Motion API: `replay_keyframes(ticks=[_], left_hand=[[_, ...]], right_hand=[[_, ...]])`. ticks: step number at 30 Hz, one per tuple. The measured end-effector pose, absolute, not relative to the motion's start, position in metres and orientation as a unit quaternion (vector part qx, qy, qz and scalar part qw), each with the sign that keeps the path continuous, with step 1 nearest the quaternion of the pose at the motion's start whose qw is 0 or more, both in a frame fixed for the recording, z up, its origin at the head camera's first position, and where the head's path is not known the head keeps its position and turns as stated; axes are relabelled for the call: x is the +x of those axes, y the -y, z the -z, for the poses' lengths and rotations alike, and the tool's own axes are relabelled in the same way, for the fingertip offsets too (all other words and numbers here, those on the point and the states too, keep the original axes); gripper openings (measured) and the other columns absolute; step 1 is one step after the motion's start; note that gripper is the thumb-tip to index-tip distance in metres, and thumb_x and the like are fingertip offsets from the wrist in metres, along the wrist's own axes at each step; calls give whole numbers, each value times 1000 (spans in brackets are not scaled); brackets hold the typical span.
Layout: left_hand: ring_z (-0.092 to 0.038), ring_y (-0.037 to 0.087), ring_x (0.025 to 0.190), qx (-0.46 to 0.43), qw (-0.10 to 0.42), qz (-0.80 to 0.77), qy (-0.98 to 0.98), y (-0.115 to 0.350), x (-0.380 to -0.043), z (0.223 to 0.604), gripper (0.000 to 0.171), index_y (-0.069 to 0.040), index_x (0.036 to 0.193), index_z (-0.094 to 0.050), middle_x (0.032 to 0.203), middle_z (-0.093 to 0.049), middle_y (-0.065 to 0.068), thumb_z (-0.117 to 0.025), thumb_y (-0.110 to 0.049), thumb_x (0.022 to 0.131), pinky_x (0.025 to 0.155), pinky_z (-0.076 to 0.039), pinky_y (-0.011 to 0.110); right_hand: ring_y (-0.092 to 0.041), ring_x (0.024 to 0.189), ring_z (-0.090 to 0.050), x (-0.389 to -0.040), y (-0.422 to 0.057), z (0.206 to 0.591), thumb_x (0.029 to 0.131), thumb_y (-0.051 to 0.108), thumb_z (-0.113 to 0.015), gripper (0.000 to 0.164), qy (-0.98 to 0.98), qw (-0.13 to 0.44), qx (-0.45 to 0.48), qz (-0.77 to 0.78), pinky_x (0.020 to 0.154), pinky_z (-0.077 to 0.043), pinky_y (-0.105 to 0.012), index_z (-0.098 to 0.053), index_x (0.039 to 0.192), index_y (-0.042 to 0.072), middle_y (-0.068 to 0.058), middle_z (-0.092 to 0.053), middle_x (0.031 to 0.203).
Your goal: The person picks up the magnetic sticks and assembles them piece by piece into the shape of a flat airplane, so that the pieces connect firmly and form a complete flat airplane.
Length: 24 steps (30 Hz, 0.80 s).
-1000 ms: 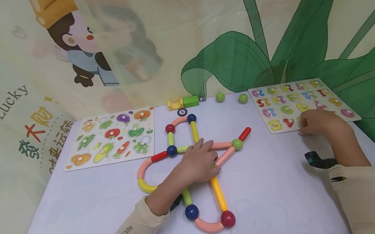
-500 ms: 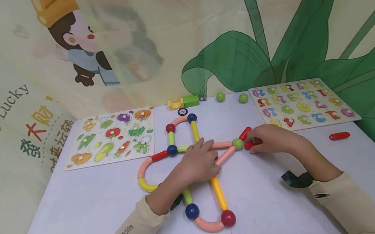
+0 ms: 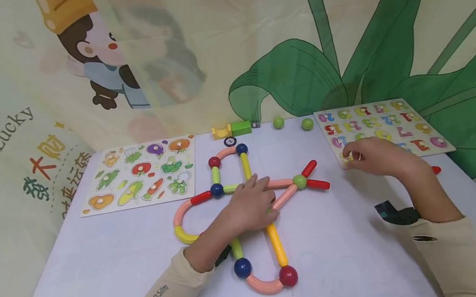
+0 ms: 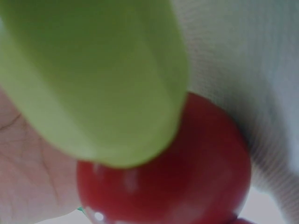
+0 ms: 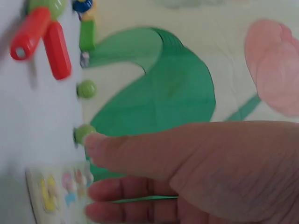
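Observation:
A flat figure of magnetic building sticks and balls lies on the white table. My left hand rests over its middle with the fingers spread. Up close in the left wrist view, a light green stick meets a red ball beside the palm. At the figure's right end, a light green ball bears an upper red stick and a lower red stick. My right hand hovers over the number puzzle board's front edge, holding nothing, fingers loosely bent.
The number puzzle board lies at the back right, a vegetable puzzle board at the back left. Another red stick is partly hidden behind the right forearm. Two green balls and a green block sit along the back.
My right hand brought a red stick from the right to the light green ball, let go of it there, then moved back right. My left hand has stayed in place.

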<state>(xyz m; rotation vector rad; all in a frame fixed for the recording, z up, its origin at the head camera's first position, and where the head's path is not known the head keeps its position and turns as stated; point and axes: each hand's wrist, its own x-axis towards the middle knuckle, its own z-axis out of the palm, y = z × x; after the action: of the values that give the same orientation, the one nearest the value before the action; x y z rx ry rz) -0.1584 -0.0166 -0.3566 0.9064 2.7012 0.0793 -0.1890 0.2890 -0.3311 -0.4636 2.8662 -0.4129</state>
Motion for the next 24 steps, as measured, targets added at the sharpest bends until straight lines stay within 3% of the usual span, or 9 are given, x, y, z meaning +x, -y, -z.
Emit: replay_keyframes(ticks=[3,6,10,13,18,24], left_hand=[[-18,32,132,316,146,-26,-937,16,-159,356,39,-20,114,-62,142,-32,6,-58,-43,83,99,-26,53],[-18,32,132,315,148,-24,-937,15,-158,356,39,-20,114,-62,142,-32,6,-58,-43,82,99,-26,53],[-18,32,132,315,146,-23,-937,16,-158,356,39,-21,113,-63,142,-32,6,-59,-44,82,98,-27,53],[-18,32,132,318,144,-23,-937,17,-158,358,38,-21,112,-63,142,-32,6,-58,-44,82,98,-27,53],[-17,32,133,317,143,-25,-937,18,-159,359,37,-22,112,-63,142,-31,6,-58,-44,82,99,-27,53],[-17,32,133,317,142,-28,-937,18,-159,358,37,-22,111,-63,142,-32,6,-58,-44,82,99,-26,53]], right_hand=[[-22,75,-51,-198,-302,329,81,15,-67,27,-976,75,-146,144,58,-48,-32,-62,105,4,-7,-57,86],[-26,85,-53,-219,-303,337,83,15,-65,34,-973,66,-145,168,62,-51,-37,-58,114,4,-14,-56,102],[-32,100,-49,-258,-288,353,85,13,-61,45,-966,65,-158,193,74,-49,-46,-48,127,7,-19,-41,129],[-36,113,-41,-286,-273,363,85,10,-60,50,-963,69,-175,193,87,-40,-53,-43,132,6,-21,-31,137],[-37,120,-32,-310,-257,374,85,8,-58,49,-965,102,-171,169,94,-32,-54,-44,131,5,-21,-34,134],[-27,93,-46,-301,-256,372,83,5,-60,26,-962,131,-190,146,83,-42,-44,-63,108,7,-14,-55,108]])
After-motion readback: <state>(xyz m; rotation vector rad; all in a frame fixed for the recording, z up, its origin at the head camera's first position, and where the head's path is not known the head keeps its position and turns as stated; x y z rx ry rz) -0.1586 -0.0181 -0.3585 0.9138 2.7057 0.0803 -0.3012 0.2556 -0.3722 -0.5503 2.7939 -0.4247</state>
